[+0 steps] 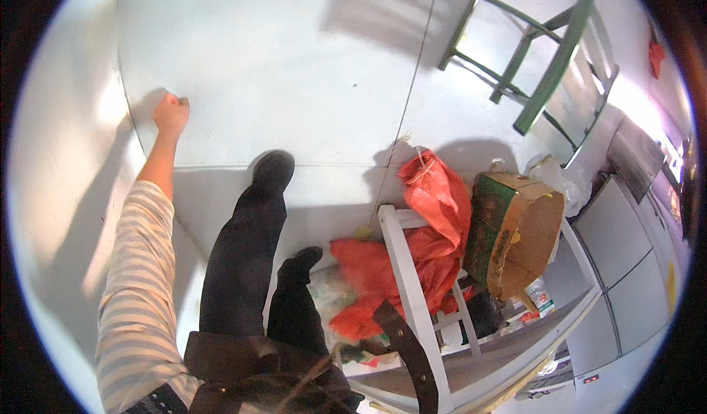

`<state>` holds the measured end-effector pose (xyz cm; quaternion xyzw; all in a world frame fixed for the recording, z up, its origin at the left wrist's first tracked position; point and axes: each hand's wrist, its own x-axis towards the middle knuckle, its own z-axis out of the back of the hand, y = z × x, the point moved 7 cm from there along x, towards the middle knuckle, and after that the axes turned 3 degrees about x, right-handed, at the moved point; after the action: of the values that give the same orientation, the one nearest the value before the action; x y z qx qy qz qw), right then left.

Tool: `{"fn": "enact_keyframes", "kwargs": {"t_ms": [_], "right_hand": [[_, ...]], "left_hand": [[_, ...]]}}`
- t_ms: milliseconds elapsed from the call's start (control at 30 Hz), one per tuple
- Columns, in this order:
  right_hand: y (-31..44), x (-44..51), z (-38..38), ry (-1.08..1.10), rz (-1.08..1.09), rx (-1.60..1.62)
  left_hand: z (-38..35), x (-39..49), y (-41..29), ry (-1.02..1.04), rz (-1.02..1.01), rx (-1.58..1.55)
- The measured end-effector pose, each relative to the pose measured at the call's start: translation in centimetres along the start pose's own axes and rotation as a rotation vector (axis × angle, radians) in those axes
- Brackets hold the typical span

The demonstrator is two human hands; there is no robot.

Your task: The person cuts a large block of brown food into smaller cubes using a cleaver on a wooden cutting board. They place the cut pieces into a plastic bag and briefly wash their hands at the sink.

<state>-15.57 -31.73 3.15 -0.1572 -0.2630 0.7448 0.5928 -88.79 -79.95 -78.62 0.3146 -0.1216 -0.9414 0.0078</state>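
Observation:
My left hand (171, 111) is stretched out in front at the left, curled into a fist. I see no object in it, though the inside of the fist is hidden. It hovers over or rests near the pale floor (265, 83), close to the foot of the white wall (61, 154); whether it touches cannot be told. A striped sleeve (138, 281) covers that arm down to the forearm. My right hand is out of view. Before me are my dark trousers and shoes (273, 171), with one foot ahead of the other.
At my right stands a white wooden frame (406, 265) with a red sack (439, 198), tied at its neck, and an open cardboard box (527, 237). A green wooden chair or stool (558, 60) stands at the upper right. Beside the box lies a clear plastic bag (577, 187).

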Motion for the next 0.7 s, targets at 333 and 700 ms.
{"fn": "enact_keyframes", "kwargs": {"t_ms": [333,700], "right_hand": [[3.5,1.5,-6.1,-0.039,-0.381,0.252],[3.5,0.2,-3.5,-0.052,-0.894,0.712]], "left_hand": [[6.5,-21.3,-16.2,0.861,0.190,-1.647],[38.1,-48.0,-32.7,1.654,-0.580,-1.587]]}}
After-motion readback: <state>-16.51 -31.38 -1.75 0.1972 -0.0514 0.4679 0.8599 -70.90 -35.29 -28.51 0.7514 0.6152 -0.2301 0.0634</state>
